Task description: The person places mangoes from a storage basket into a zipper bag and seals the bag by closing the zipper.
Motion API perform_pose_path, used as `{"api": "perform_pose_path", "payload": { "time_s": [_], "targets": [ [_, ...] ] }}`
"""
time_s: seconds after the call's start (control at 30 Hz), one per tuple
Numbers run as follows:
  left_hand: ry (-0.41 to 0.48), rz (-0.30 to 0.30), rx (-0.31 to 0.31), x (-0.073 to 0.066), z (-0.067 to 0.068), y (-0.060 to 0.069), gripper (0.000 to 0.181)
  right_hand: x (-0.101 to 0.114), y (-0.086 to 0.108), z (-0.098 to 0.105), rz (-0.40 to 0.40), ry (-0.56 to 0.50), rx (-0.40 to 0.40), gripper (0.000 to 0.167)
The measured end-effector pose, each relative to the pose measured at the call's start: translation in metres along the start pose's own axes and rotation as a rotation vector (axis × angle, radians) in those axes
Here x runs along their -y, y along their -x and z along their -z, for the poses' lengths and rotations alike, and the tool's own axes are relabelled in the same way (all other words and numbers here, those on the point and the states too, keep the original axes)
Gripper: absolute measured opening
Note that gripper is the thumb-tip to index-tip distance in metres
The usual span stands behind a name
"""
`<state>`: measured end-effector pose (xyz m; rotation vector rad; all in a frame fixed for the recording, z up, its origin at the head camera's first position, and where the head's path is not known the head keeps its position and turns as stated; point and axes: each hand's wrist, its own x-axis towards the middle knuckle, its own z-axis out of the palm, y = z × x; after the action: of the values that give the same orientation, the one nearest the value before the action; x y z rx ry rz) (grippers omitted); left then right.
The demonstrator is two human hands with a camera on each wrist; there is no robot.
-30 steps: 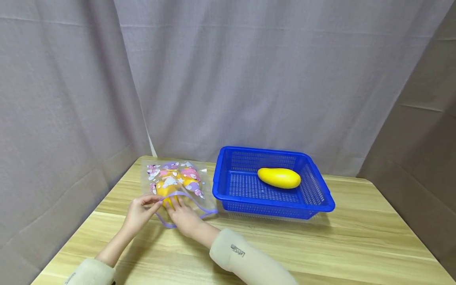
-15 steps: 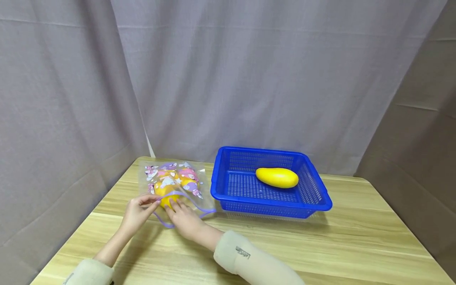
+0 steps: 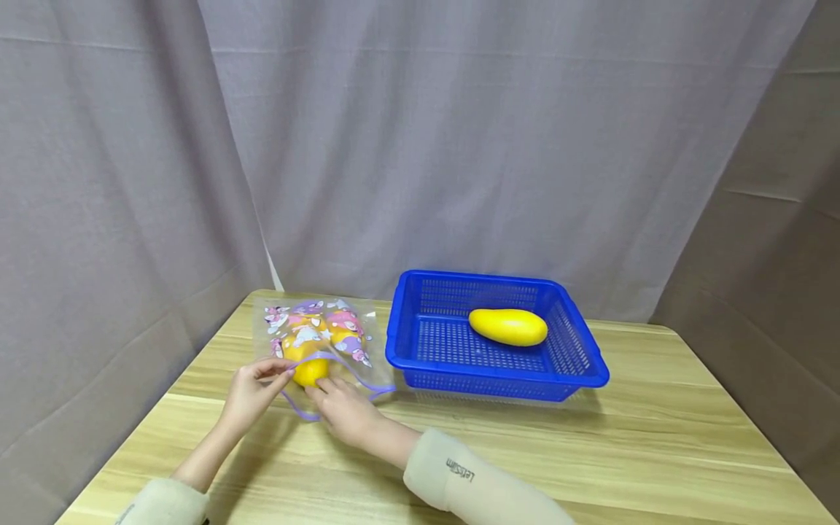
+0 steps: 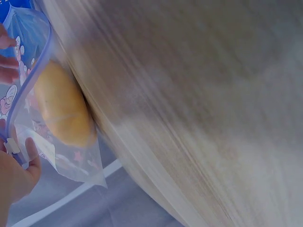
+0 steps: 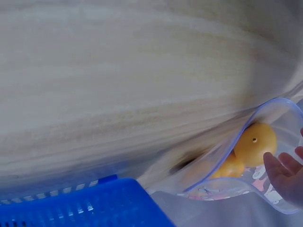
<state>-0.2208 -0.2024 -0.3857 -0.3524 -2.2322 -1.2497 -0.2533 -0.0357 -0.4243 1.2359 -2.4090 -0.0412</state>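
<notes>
In the head view, the bag (image 3: 359, 357) lies on the left part of the table (image 3: 590, 452), its mouth toward the person, with yellow fruit showing through the clear, cartoon-printed film. The left hand (image 3: 252, 390) pinches the purple seal (image 3: 321, 355) at the left side of the mouth, thumb against fingers. The right hand (image 3: 344, 408) sits at the opening with its fingertips by the near fruit (image 3: 311, 372), which lies just inside; its fingers are not wrapped round anything, and whether they touch the fruit is hard to tell from here. The left wrist view adds what the head view does not show: a white slider (image 4: 12, 145) on the seal beside the left hand's fingers, and the long side of a fruit through the bag's wall. The right wrist view looks straight into the gaping mouth, where a rounded fruit end bears a small dark mark and more yellow lies behind it; there the right hand's fingers look loosely extended. Only the head view takes in the whole basket (image 3: 499, 372), blue and slotted, to the right of the bag, with one fruit (image 3: 508, 327) lying in it.
</notes>
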Motion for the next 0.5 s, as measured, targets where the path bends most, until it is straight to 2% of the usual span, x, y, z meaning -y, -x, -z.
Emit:
{"api": "perform_pose_path", "payload": {
  "time_s": [0.13,0.37,0.5],
  "targets": [
    [0.006,0.009,0.005,0.006,-0.001,-0.001,0.009,-0.004,0.004,0.005,0.016,-0.007,-0.002,0.031],
    [-0.007,0.036,0.013,0.036,-0.008,-0.005,0.009,-0.011,0.011,0.015,0.022,-0.044,0.028,0.025],
    [-0.010,0.045,0.018,0.040,-0.011,-0.006,0.009,-0.011,0.016,0.017,0.029,-0.051,0.019,0.018]
  ]
}}
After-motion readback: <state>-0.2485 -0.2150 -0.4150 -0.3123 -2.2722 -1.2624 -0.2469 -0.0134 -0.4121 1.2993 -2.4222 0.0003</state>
